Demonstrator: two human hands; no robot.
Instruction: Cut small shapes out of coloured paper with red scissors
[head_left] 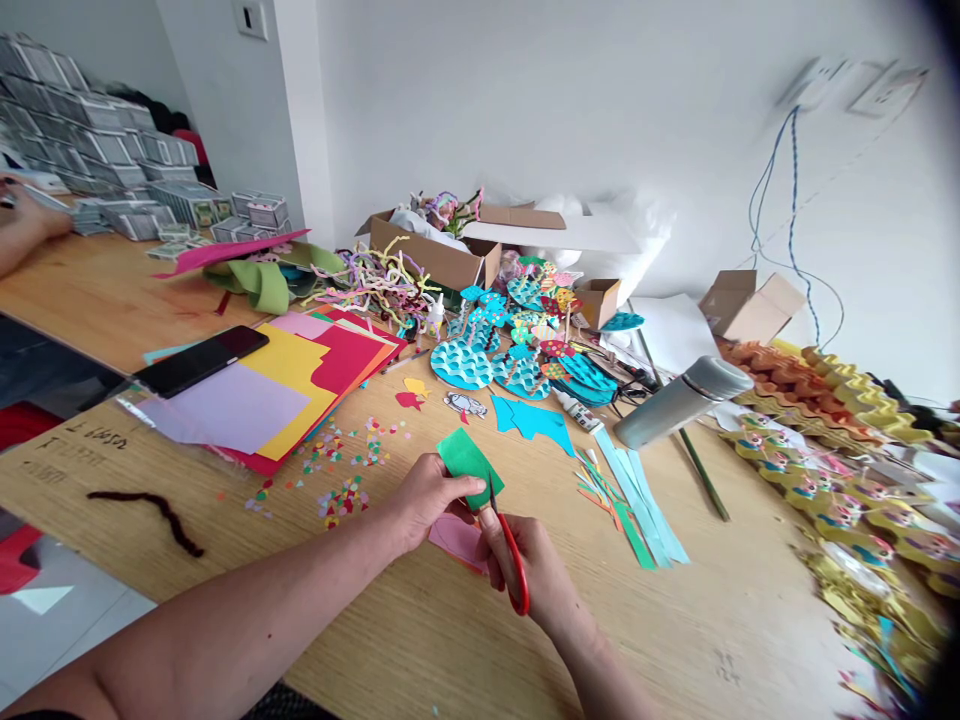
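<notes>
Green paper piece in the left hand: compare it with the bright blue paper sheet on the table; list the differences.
Outline: the green paper piece shows mostly straight edges; the bright blue paper sheet has an irregular, cut-away outline.
Place: the green paper piece is in the left hand; the bright blue paper sheet lies on the light wooden table.
Tool: red-handled scissors meet the green paper piece, not the bright blue paper sheet.
Both look plain.

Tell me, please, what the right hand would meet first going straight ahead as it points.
The right hand, red scissors leading, would likely meet the green paper in the left hand first, though depth is unclear.
</notes>
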